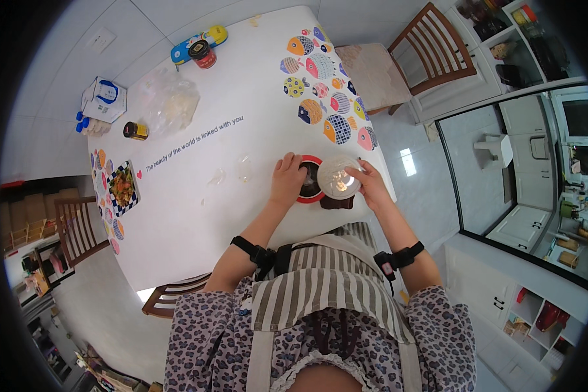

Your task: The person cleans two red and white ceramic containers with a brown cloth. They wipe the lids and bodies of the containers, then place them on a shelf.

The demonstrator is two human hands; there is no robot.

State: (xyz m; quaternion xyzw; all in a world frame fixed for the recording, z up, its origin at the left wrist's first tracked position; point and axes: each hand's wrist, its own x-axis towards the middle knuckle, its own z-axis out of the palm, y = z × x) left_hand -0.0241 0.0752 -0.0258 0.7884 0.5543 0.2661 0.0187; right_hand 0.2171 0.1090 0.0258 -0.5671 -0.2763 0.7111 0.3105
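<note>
My right hand [371, 182] grips a round, pale, translucent lid or shallow dish [338, 177] by its right rim, thumb on top. Beneath its left part lies a round red-rimmed container [311, 200] with a dark inside, on the white tablecloth. My left hand [288, 180] is at that container's left rim, fingertips reaching over the dark inside; whether they hold anything is unclear. A dark brown object [337, 203] shows just below the lid, partly hidden. Wet-looking clear patches [217, 176] lie on the cloth left of my left hand.
Farther left are a checkered plate of food [136, 197], a small dark jar [135, 131], a clear plastic bag [174, 103] and a white box [105, 100]. A red jar [205, 56] and a blue-yellow case [217, 35] lie at the far edge. A wooden chair [433, 49] stands right.
</note>
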